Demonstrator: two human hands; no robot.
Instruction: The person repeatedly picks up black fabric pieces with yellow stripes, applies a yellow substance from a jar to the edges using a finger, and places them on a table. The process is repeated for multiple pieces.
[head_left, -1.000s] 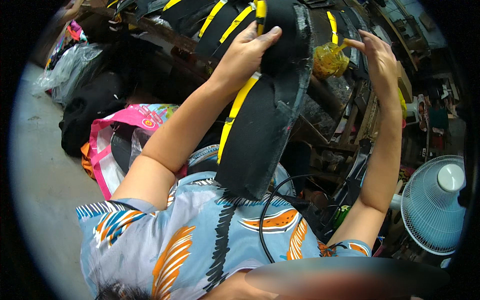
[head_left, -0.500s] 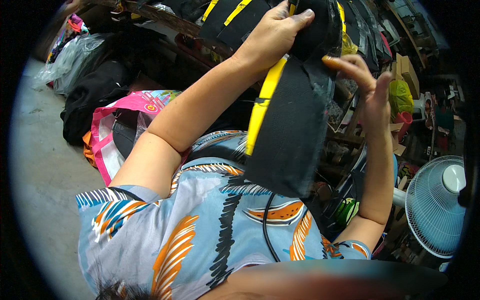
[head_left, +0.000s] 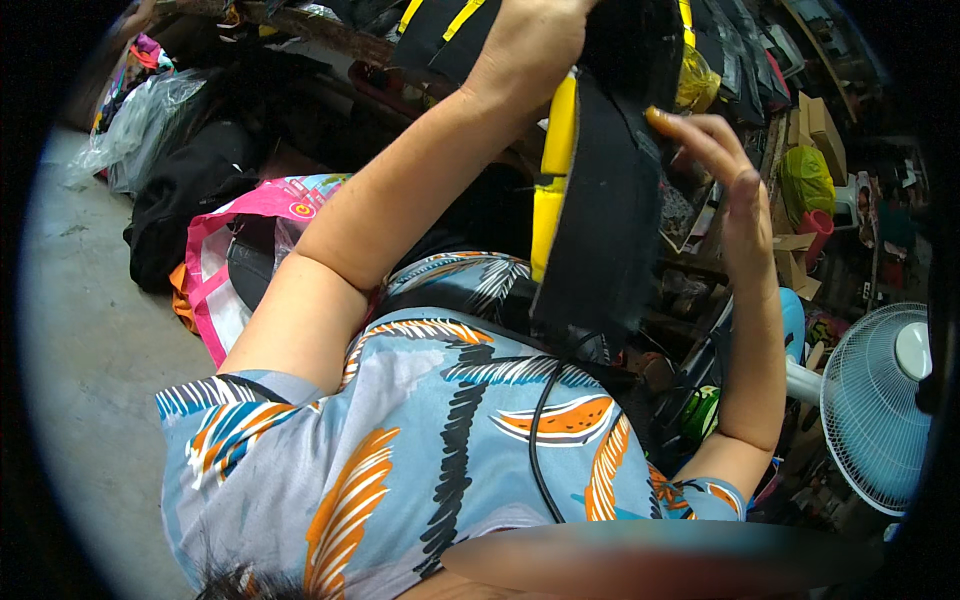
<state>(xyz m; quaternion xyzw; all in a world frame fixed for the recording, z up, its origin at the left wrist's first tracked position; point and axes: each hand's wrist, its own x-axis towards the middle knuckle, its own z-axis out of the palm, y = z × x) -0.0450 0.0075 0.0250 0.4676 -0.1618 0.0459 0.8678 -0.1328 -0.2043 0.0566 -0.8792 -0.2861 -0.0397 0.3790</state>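
My left hand [head_left: 528,48] is raised near the top edge and grips a stiff black panel with a yellow strip [head_left: 600,215] along its left side. The panel hangs down in front of my patterned blue shirt [head_left: 420,440]. My right hand [head_left: 718,165] is beside the panel's right edge, fingers spread, fingertips touching or almost touching the black surface. It holds nothing. The panel's upper end is hidden behind my left hand and cut off by the picture's top.
A white standing fan [head_left: 880,400] is at the right. A pink bag [head_left: 225,240], a black bag [head_left: 175,195] and clear plastic sacks [head_left: 135,125] lie on the concrete floor [head_left: 90,340] at left. Cluttered shelves with boxes [head_left: 815,130] fill the back.
My left hand has pulled the black panel nearer and higher. My right hand left the yellowish bundle at the back and came in to the panel's right edge.
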